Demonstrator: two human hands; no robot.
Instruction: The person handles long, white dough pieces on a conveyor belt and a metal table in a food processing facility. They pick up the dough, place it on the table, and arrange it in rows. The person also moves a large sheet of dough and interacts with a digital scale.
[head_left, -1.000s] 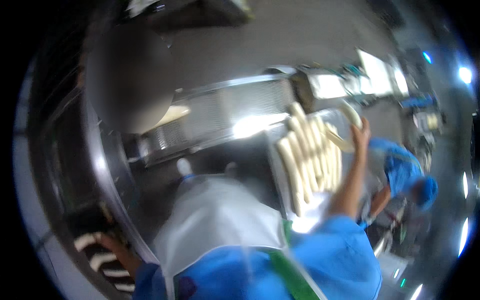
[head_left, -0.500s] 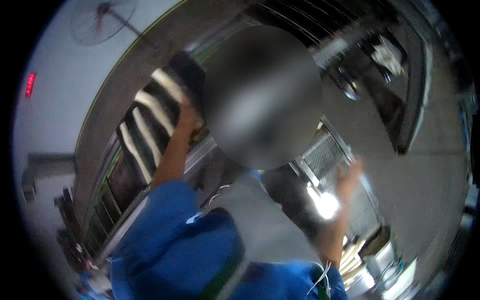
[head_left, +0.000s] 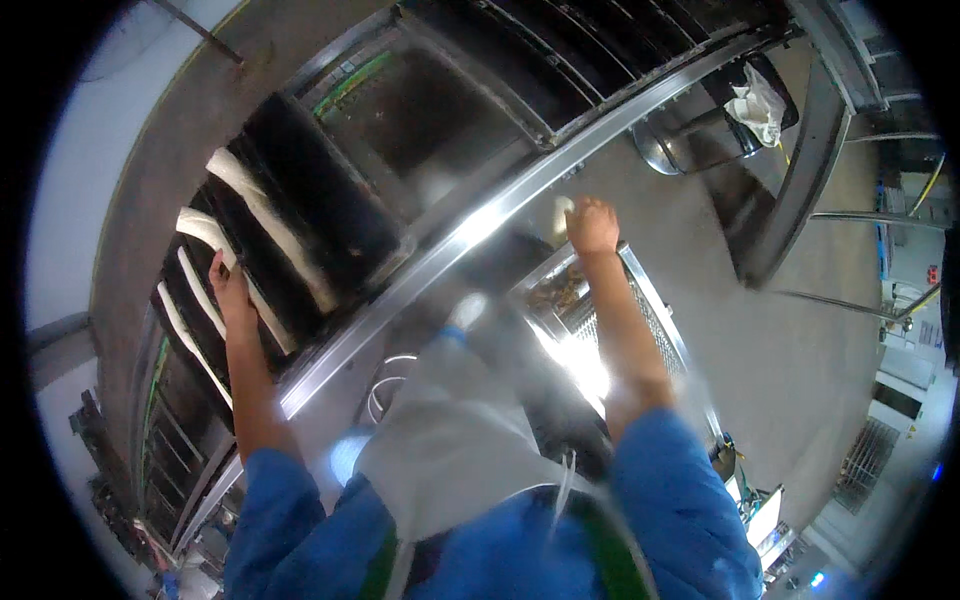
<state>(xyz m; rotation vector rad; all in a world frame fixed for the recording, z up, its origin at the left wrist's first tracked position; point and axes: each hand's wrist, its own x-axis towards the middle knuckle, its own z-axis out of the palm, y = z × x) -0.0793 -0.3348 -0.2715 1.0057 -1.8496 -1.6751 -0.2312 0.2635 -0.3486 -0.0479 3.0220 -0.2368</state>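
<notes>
Long pale dough strips [head_left: 270, 235] lie side by side in the grooves of a black ridged tray [head_left: 310, 185] at the left. My left hand [head_left: 230, 290] rests on one of these strips, its thumb and fingers apart. Farther right, beyond a metal rail, my right hand [head_left: 593, 228] is closed in a fist. A short pale piece of dough [head_left: 562, 215] sticks out from the fist's left side; the rest is hidden by the fingers. Below the right forearm is a perforated metal tray [head_left: 648, 312] with brownish bits near its far end.
A shiny metal rail [head_left: 480, 222] runs diagonally along the black trays. Past it stands a stool [head_left: 655, 150] near a black seat with a crumpled white cloth [head_left: 757, 108] on it. A metal frame [head_left: 800, 210] rises at the right. White loops of cord or tube [head_left: 385, 385] hang by my apron.
The view has turned. My right hand, open over the perforated tray before, is now closed on a pale piece farther ahead. My left hand has shifted onto a different part of the strips.
</notes>
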